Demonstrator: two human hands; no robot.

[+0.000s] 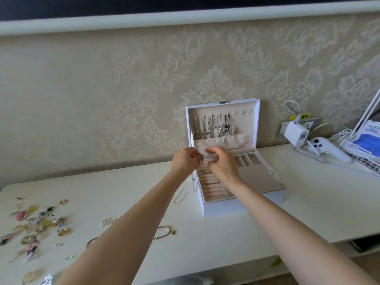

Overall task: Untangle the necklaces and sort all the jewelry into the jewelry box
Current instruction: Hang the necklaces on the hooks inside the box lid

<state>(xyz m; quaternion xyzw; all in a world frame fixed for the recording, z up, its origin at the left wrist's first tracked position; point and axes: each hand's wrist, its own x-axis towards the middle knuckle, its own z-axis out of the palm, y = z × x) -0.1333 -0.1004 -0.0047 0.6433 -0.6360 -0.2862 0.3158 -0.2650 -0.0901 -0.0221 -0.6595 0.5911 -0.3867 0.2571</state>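
Note:
A white jewelry box [242,204] stands open against the wall, its lid [223,122] upright with several necklaces hung on hooks above a beige pocket. My left hand [184,159] and my right hand [223,162] are raised together over the box's back left part. Each pinches one end of a thin silver chain [194,183], which dangles down the box's left side. Another silver chain [180,197] lies on the table left of the box. A pile of mixed jewelry [35,225] covers the table's left end.
A gold bracelet [165,232] and small loose pieces lie between the pile and the box. At right, a white charger [296,133] sits in a wall socket, with a white controller [327,150], cables and a wire basket [362,155]. The table's front edge [236,264] runs below my arms.

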